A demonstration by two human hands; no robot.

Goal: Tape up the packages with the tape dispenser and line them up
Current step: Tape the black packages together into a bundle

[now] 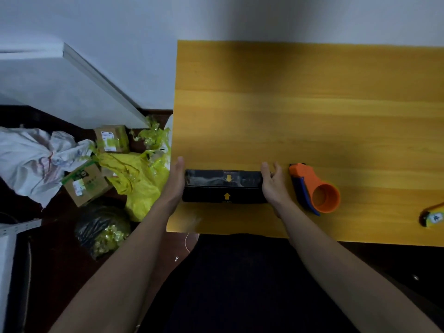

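A long black package [224, 186] with yellow arrows lies near the front left edge of the wooden table [312, 111]. Shiny tape shows along its top. My left hand [175, 181] presses flat against its left end, fingers straight. At the package's right end my right hand [274, 182] touches it with relaxed fingers. The orange and blue tape dispenser [314, 188] lies on the table just right of my right hand, untouched.
A yellow object [432, 216] sits at the table's right edge. On the floor to the left lie two cardboard boxes [85, 183] [111, 138], a yellow bag [139, 181], a white sack [31, 157], a black bag [101, 229] and crumpled tape scraps.
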